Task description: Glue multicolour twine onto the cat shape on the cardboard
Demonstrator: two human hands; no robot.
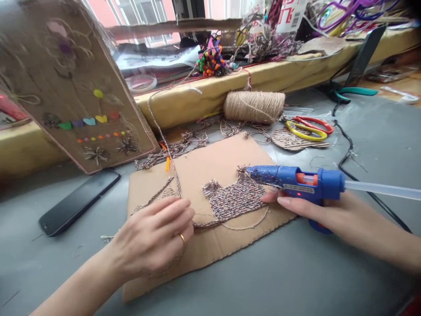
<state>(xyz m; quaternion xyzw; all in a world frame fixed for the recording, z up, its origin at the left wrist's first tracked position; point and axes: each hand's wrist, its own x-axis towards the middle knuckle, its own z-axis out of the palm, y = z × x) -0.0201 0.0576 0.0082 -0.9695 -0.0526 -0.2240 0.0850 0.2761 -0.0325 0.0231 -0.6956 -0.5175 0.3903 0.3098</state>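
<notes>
My right hand (pixel 315 208) is wrapped round a blue hot glue gun (pixel 286 181) with a clear glue stick (pixel 381 189) out of its back. The nozzle is over the upper right of a patch of multicoloured cord rows (pixel 237 197) on a cardboard sheet (pixel 197 164). Below the patch, my left hand (pixel 158 235) has its fingers closed on the multicoloured cord (pixel 174 173), which runs up and back past the knuckles. A stretch of it lies along the patch's lower edge. My left fingertips are partly hidden. A drawn curve shows below the patch.
A phone (pixel 80 202) lies at left, before a decorated cardboard panel (pixel 98 92). Behind the sheet are a twine spool (pixel 255 106), scissors (pixel 309 128) and cord scraps (pixel 184 147). A black cable (pixel 345 153) crosses the right side. A gold ledge (pixel 184 98) holds clutter.
</notes>
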